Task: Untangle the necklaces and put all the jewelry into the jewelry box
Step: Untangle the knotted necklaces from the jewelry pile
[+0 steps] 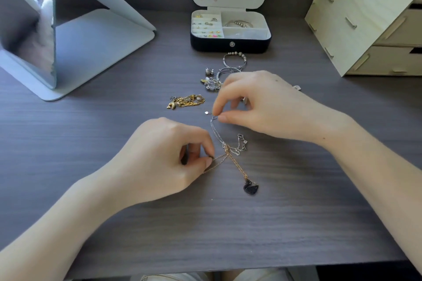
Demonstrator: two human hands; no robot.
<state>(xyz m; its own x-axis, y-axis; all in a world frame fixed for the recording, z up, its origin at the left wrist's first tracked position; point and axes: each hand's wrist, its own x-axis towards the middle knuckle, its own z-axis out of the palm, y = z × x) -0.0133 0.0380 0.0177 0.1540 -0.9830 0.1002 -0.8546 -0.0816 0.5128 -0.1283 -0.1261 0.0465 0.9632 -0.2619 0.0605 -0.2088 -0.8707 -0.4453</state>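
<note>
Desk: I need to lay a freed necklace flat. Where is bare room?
Bare: the desk between the swan pendant and its near edge, and between the mirror stand and left hand. Crowded: from the jewelry box to the right hand, with bangles and gold chains.

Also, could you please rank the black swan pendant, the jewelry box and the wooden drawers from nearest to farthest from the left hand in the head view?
From the left hand:
1. Black swan pendant, just to its right on the desk.
2. Jewelry box, at the back centre.
3. Wooden drawers, in the back right corner.
</note>
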